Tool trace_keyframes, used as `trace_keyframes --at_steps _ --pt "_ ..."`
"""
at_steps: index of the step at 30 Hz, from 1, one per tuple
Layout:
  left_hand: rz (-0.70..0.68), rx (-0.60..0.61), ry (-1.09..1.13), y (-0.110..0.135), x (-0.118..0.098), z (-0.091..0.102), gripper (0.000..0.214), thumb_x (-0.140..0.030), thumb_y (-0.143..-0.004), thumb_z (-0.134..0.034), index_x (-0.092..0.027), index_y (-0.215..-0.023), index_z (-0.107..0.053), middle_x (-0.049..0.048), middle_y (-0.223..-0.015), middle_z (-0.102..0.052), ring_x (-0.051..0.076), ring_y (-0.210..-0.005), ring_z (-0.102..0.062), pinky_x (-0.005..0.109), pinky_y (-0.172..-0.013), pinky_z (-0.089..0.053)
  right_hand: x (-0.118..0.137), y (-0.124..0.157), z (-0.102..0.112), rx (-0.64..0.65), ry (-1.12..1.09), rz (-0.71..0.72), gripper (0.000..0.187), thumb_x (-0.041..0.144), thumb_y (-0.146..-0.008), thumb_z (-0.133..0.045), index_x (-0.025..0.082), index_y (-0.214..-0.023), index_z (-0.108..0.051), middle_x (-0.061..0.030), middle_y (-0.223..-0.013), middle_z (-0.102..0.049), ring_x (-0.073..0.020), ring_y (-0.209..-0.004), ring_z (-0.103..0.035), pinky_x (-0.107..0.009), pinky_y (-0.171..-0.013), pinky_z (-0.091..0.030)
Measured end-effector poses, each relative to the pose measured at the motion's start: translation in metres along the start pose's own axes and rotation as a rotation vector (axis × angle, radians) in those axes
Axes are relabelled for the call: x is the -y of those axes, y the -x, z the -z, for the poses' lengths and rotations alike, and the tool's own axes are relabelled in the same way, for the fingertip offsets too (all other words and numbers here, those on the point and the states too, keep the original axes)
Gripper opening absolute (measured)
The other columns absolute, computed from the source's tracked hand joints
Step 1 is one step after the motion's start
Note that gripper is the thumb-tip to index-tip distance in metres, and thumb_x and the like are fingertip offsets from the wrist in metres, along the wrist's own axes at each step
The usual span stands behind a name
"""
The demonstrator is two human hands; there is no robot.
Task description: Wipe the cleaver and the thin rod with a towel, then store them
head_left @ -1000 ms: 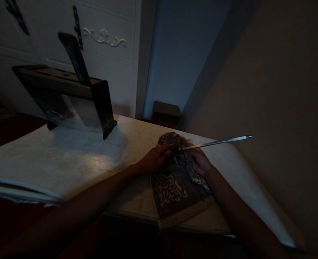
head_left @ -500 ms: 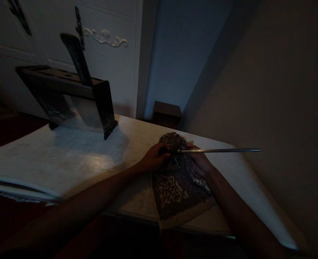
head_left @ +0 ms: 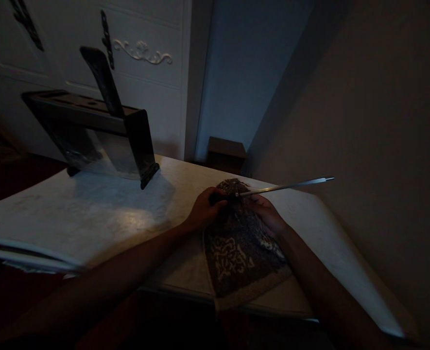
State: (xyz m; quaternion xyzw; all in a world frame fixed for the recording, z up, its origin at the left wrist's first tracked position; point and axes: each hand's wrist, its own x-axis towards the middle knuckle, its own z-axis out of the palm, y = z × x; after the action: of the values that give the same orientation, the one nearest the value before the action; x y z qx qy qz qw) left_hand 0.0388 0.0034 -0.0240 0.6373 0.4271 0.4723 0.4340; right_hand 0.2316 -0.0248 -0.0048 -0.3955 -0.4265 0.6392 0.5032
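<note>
In the head view, my left hand (head_left: pixel 204 209) is closed around the dark handle of a honing steel (head_left: pixel 283 186). Its thin metal rod points right and slightly up, above my right hand (head_left: pixel 267 214). Bunched in the closed fingers of my right hand is a dark patterned cloth (head_left: pixel 232 257), close to the handle end of the rod. The cloth's lower part drapes over the table's front edge, with pale scrollwork on it. In the dim light the fingertips are hard to make out.
A knife block (head_left: pixel 101 150) with clear sides and one black-handled knife (head_left: pixel 103 80) upright in it stands at the left on the pale table (head_left: pixel 145 204). Behind are a white cabinet (head_left: pixel 156 107) and a small brown box (head_left: pixel 225 150). A wall (head_left: pixel 375 121) rises at the right.
The honing steel's tip has swung up and a little left, so the rod now slants upward rather than lying level. Both hands have shifted slightly; the cloth stays in the right hand.
</note>
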Motion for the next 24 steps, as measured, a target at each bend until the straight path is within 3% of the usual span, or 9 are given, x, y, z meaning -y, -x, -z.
trace_keyframes --at_steps 5,15,19,24 --pt "0.012 -0.017 0.126 -0.004 -0.005 0.005 0.024 -0.025 -0.069 -0.069 -0.016 -0.091 -0.067 0.0035 -0.086 -0.069 0.019 -0.081 -0.064 0.031 -0.075 -0.051 0.002 -0.002 0.004 -0.004 -0.065 -0.025 0.034 0.023 -0.065 -0.083 0.019 -0.095 -0.068 -0.0023 -0.089 -0.073 -0.0156 -0.076 -0.068 -0.024 -0.073 -0.054" --pt "-0.019 -0.019 0.334 -0.009 -0.017 0.021 0.030 -0.035 -0.064 -0.077 -0.012 -0.082 -0.072 0.0037 -0.070 -0.068 0.012 -0.058 -0.059 0.025 -0.057 -0.049 -0.002 -0.007 0.013 0.027 -0.079 -0.002 0.032 0.023 -0.071 -0.079 0.020 -0.101 -0.067 -0.0030 -0.093 -0.073 -0.0175 -0.078 -0.069 -0.027 -0.071 -0.056" --pt "0.003 -0.024 0.404 -0.004 -0.024 0.029 0.033 -0.038 -0.062 -0.079 -0.011 -0.081 -0.071 0.0027 -0.066 -0.067 0.011 -0.054 -0.058 0.025 -0.056 -0.050 -0.005 -0.009 0.017 0.009 -0.093 -0.004 0.030 0.025 -0.069 -0.080 0.020 -0.097 -0.068 -0.0021 -0.089 -0.073 -0.0162 -0.075 -0.069 -0.025 -0.071 -0.056" --pt "0.051 -0.065 0.491 0.012 -0.028 0.050 0.036 -0.038 -0.060 -0.082 -0.011 -0.082 -0.069 0.0033 -0.064 -0.067 0.014 -0.055 -0.063 0.027 -0.058 -0.053 -0.002 -0.007 0.013 0.097 -0.097 -0.025 0.035 0.025 -0.072 -0.078 0.019 -0.105 -0.067 -0.0059 -0.097 -0.073 -0.0192 -0.084 -0.069 -0.030 -0.079 -0.056"
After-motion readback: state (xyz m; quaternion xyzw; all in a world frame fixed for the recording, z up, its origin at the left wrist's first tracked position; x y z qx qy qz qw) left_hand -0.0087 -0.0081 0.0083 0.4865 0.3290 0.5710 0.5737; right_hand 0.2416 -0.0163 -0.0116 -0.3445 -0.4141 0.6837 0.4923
